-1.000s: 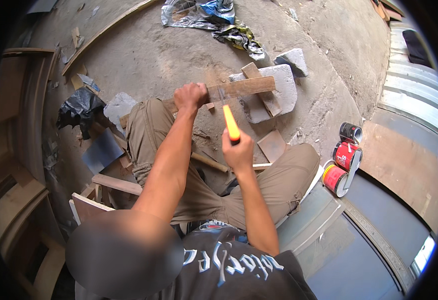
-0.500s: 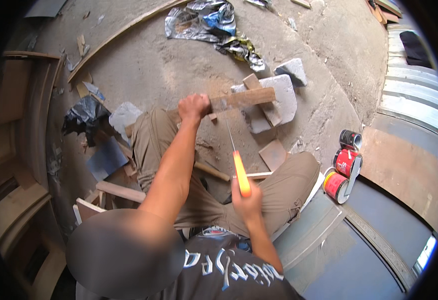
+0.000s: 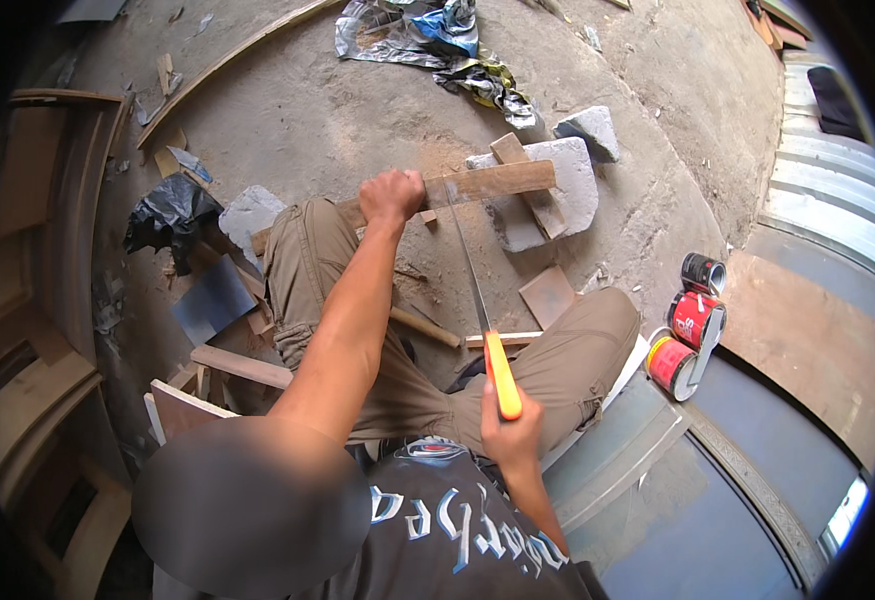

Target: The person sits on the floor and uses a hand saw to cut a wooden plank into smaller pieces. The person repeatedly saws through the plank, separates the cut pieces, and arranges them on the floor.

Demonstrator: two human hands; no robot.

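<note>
One wooden board (image 3: 490, 183) overhangs the left edge of a pale block (image 3: 578, 192), left hand (image 3: 393, 195) clenched on the wood, right hand (image 3: 513, 425) grasping one yellow-handled saw (image 3: 501, 370).

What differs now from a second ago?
The right hand has drawn the yellow-handled steel saw back toward the body, showing more blade. Nothing was newly grasped or released. The left hand stays closed over the flat brown wooden plank, its right end still above the pale rough block.

The saw blade (image 3: 473, 272) looks metal, its handle (image 3: 503, 374) smooth plastic, the plank (image 3: 503, 180) matt wood
</note>
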